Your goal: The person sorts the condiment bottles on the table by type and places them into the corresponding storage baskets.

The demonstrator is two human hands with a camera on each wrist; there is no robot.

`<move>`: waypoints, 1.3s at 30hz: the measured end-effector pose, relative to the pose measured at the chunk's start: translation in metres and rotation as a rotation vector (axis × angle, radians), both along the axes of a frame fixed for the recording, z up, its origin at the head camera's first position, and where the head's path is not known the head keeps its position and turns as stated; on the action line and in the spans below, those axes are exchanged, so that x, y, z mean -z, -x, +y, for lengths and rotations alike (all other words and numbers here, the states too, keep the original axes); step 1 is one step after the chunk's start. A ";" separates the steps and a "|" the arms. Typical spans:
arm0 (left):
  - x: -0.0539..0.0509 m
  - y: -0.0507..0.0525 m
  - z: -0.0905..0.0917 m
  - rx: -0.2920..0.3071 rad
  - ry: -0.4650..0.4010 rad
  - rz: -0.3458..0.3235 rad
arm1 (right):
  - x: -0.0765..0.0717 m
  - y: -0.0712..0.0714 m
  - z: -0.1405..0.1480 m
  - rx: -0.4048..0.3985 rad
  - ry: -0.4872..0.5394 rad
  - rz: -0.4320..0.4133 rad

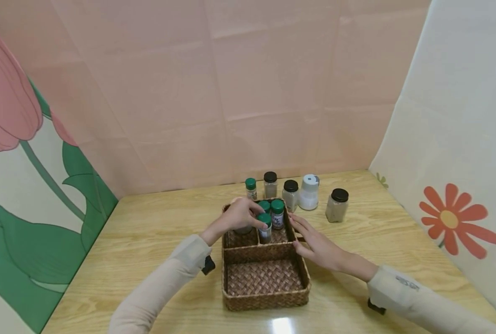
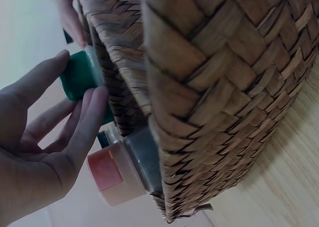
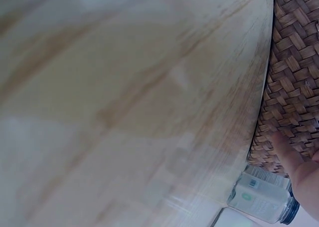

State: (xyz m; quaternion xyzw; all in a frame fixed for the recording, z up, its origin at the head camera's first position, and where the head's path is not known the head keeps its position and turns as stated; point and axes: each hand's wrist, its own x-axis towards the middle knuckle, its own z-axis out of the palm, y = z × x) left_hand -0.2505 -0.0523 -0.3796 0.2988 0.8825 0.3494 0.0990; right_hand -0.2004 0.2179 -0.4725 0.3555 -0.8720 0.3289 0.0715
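Note:
A woven basket with several compartments stands on the table in the head view. My left hand pinches the green lid of a spice jar in the back right compartment. Two more green-lidded spice jars stand right behind that one. In the left wrist view, thumb and fingertips press the green lid from opposite sides. A jar with a pink-and-pale lid sits in the back left compartment, mostly covered by my hand in the head view. My right hand rests against the basket's right side, fingers extended.
Behind the basket stand another green-lidded jar, two black-lidded jars and a white-topped container. One more black-lidded jar is farther right. The basket's wide front compartment shows its woven bottom. A pink backdrop rises behind the table.

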 end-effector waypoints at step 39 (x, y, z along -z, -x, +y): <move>0.012 0.001 0.004 0.011 -0.029 -0.031 | 0.001 0.001 0.002 0.005 -0.015 -0.038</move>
